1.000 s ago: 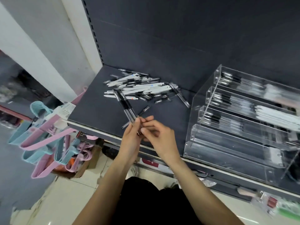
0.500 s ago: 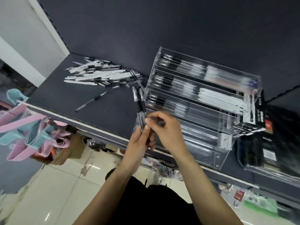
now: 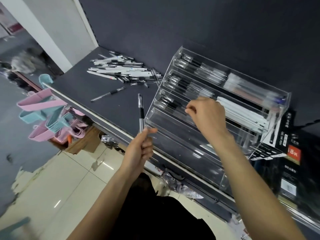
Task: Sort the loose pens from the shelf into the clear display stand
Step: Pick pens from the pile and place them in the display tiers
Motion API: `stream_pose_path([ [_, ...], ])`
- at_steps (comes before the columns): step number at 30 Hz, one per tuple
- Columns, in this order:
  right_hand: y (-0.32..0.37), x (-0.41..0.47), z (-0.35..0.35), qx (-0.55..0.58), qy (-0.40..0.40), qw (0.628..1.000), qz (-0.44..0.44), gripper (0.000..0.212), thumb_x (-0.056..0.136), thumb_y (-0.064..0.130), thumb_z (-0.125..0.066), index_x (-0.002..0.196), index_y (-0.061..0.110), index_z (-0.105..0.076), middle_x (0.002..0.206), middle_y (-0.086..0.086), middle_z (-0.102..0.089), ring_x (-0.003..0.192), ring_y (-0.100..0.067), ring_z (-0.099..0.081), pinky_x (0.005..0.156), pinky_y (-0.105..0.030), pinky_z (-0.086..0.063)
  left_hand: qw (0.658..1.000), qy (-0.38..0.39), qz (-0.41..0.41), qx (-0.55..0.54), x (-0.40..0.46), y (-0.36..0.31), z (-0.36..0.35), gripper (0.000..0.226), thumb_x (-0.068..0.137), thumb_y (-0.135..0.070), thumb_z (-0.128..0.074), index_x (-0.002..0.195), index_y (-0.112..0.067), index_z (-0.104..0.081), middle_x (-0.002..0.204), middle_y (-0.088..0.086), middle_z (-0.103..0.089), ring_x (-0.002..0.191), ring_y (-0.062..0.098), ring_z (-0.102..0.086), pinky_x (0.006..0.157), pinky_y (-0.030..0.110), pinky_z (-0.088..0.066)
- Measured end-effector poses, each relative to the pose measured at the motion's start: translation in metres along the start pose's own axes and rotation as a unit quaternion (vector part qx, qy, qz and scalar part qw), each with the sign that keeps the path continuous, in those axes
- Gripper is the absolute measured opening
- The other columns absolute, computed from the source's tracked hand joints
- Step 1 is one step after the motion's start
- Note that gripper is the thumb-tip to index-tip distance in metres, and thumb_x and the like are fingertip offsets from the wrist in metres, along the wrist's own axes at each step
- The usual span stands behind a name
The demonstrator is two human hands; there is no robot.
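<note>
A person's left hand [image 3: 141,146] grips a few black-and-clear pens [image 3: 141,111] upright at the dark shelf's [image 3: 83,89] edge, seemingly keeping them in reserve, while the right hand [image 3: 205,113], fingers curled, pinches what seems to be one pen over the third tier of the clear acrylic tiered display stand [image 3: 173,135], probably to lay it there. A heap of loose black and white pens [image 3: 121,71] waits behind, one stray black pen [image 3: 108,94] lies apart, and pink and blue plastic hangers [image 3: 43,115] hang below, well clear.
</note>
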State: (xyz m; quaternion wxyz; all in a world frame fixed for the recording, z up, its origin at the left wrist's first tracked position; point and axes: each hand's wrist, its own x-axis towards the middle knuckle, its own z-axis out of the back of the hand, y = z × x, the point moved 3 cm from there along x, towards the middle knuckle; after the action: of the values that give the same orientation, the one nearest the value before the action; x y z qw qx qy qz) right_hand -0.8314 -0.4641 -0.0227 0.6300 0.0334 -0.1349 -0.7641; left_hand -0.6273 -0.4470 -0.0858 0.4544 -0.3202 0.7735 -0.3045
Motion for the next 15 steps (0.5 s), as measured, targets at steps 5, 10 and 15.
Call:
stream_pose_path([
  [5, 0.009, 0.017, -0.015, -0.065, 0.019, 0.997, 0.040, 0.017, 0.090, 0.029, -0.061, 0.097, 0.015, -0.069, 0.095, -0.001, -0.069, 0.084, -0.019, -0.066, 0.062, -0.027, -0.048, 0.999, 0.012, 0.001, -0.031, 0.003, -0.005, -0.003, 0.040, 0.099, -0.042, -0.032, 0.101, -0.015, -0.061, 0.056, -0.010, -0.024, 0.043, 0.002, -0.021, 0.038, 0.013, -0.022],
  [10, 0.014, 0.022, -0.023, -0.103, 0.017, 0.994, 0.040, 0.016, 0.092, 0.026, -0.059, 0.101, 0.014, -0.063, 0.096, -0.003, -0.069, 0.085, -0.020, -0.067, 0.056, -0.025, -0.037, 1.000, 0.005, 0.006, -0.025, 0.007, -0.008, 0.001, 0.044, 0.098, -0.045, -0.034, 0.110, -0.012, -0.059, 0.062, -0.007, -0.021, 0.047, 0.004, -0.020, 0.040, 0.014, -0.022],
  [15, 0.015, 0.017, -0.016, -0.028, 0.001, 0.999, 0.026, 0.019, 0.090, 0.027, -0.061, 0.100, 0.012, -0.065, 0.095, -0.004, -0.069, 0.081, -0.020, -0.067, 0.062, -0.026, -0.051, 1.000, 0.020, 0.000, -0.005, 0.010, -0.013, -0.001, 0.045, 0.099, -0.045, -0.032, 0.115, -0.013, -0.059, 0.063, -0.006, -0.021, 0.050, 0.006, -0.019, 0.042, 0.016, -0.021],
])
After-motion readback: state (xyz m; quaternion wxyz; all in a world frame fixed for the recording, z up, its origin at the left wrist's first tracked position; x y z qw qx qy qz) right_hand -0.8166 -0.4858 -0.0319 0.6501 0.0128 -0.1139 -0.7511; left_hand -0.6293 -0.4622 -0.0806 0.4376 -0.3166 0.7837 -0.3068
